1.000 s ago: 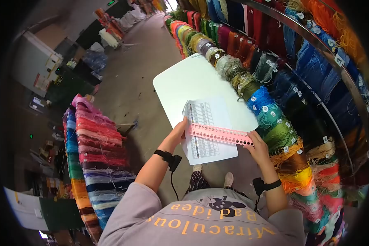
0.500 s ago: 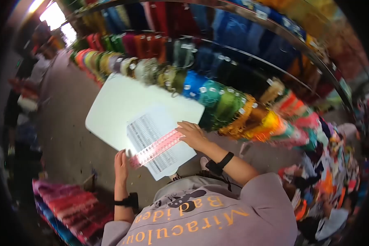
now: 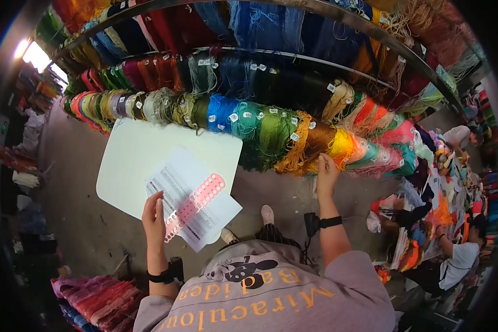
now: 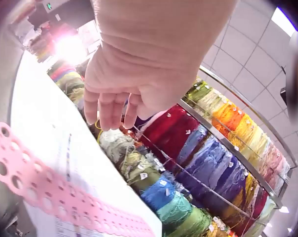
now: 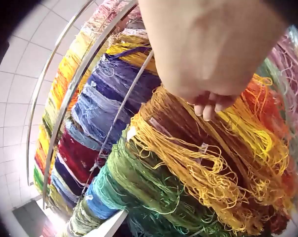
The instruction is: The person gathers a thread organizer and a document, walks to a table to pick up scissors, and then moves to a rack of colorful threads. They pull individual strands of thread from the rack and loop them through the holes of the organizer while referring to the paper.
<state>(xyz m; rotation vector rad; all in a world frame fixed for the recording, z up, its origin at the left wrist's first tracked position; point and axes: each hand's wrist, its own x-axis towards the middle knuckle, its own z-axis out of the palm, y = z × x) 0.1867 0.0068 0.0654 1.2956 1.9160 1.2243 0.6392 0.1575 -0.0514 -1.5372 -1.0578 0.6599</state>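
In the head view my left hand (image 3: 154,216) hovers by the table's near left edge, fingers loosely extended and holding nothing. Beside it a pink strip (image 3: 205,193) punched with rows of round holes lies slantwise across a printed sheet (image 3: 224,209). The sheet rests on a white table (image 3: 133,160). My right hand (image 3: 326,176) is raised in front of the rack, its fingers loosely bent. In the right wrist view its fingertips show just over brown thread hanks (image 5: 173,118), between golden-yellow hanks (image 5: 188,173) and bright yellow ones (image 5: 252,133). Nothing shows in its grasp.
Numbered white tags hang on a long row of coloured hanks (image 3: 271,130) behind the table. Metal rails (image 3: 293,6) carry more thread above. A seated person (image 3: 462,254) is at the right, near a heap of coloured material (image 3: 426,227). Pink hanks (image 3: 102,299) hang at lower left.
The view has swung right. My hands have let go of the pink strip, which now lies on the sheet on the table. My right hand has moved away right to the brown and yellow hanks.
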